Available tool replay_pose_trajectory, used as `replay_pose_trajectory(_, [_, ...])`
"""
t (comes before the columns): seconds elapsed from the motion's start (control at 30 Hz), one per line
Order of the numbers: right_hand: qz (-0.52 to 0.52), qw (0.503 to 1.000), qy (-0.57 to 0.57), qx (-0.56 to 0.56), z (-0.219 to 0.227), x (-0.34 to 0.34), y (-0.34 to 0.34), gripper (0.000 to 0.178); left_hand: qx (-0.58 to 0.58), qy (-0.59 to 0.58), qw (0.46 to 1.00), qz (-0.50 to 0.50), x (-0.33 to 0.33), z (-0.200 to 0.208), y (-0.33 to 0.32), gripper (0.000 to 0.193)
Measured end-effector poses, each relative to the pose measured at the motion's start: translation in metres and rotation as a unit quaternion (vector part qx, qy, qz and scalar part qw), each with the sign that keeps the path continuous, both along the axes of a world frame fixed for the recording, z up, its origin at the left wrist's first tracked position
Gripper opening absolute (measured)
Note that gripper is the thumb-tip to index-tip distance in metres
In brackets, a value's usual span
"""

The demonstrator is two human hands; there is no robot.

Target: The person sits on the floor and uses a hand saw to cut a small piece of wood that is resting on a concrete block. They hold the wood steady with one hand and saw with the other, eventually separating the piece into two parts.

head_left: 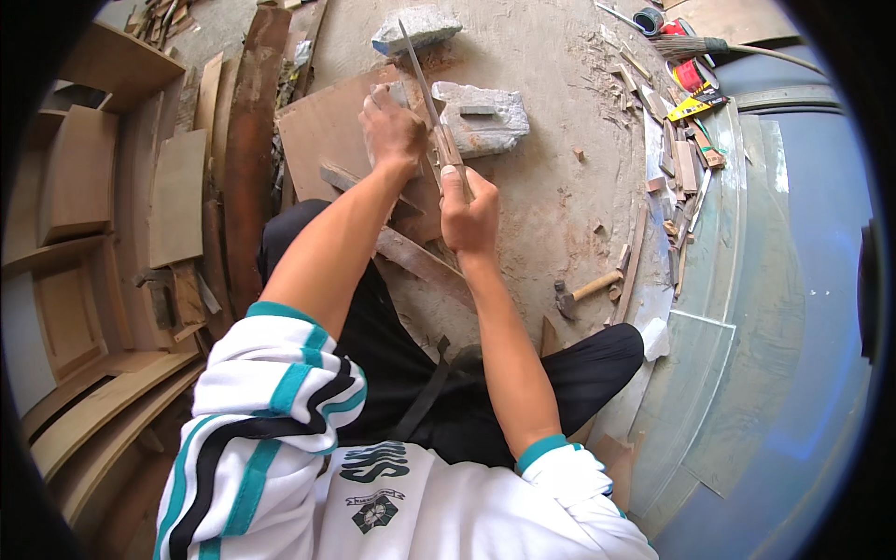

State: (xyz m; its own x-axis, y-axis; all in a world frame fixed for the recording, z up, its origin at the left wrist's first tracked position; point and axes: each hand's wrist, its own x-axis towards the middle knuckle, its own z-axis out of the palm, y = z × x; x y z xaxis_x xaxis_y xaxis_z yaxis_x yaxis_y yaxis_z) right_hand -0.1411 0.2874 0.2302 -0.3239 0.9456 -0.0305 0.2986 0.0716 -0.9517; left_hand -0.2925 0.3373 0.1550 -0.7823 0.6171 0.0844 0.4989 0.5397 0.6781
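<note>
the long knife (422,79) points away, blade up-left, handle clamped in right hand (469,217) fingers.

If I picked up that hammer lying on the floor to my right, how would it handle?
The hammer would probably feel head-heavy, given its dark metal head on a slim wooden handle. It looks stiff, and lying flat on the concrete floor, it seems unlikely to roll.

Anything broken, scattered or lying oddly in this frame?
Yes. Wood scraps lie strewn across the concrete floor on the right, a hammer among them. The stone block beside the long blade has chipped, ragged edges.
</note>
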Motion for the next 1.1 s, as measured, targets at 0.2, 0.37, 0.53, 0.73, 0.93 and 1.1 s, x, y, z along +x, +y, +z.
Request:
replay_pose_trajectory(0.2, [-0.004,1.0,0.006,0.007,0.031,0.078,-0.104,0.032,0.017,-0.019,0.999,0.036,-0.008,-0.005,-0.003,0.049])
replay_pose_trajectory(0.37, [-0.013,1.0,-0.028,-0.007,0.044,0.098,-0.116,0.033,0.035,-0.071,0.997,0.017,-0.006,0.0,-0.001,0.05])
replay_pose_trajectory(0.53, [0.0,1.0,-0.002,0.029,0.029,0.087,-0.116,0.038,-0.003,-0.042,0.999,-0.011,-0.024,0.002,-0.031,0.051])
replay_pose_trajectory(0.73, [-0.013,0.999,0.001,0.049,0.024,0.099,-0.109,0.039,-0.184,0.171,0.965,-0.082,0.031,0.029,-0.091,0.065])
replay_pose_trajectory(0.93, [0.0,0.999,-0.002,0.051,0.027,0.098,-0.105,0.039,-0.185,0.131,0.971,-0.077,0.029,0.027,-0.097,0.061])
replay_pose_trajectory(1.1, [0.005,0.999,-0.004,0.037,0.024,0.099,-0.101,0.039,-0.167,0.135,0.973,-0.083,0.029,0.02,-0.09,0.061])
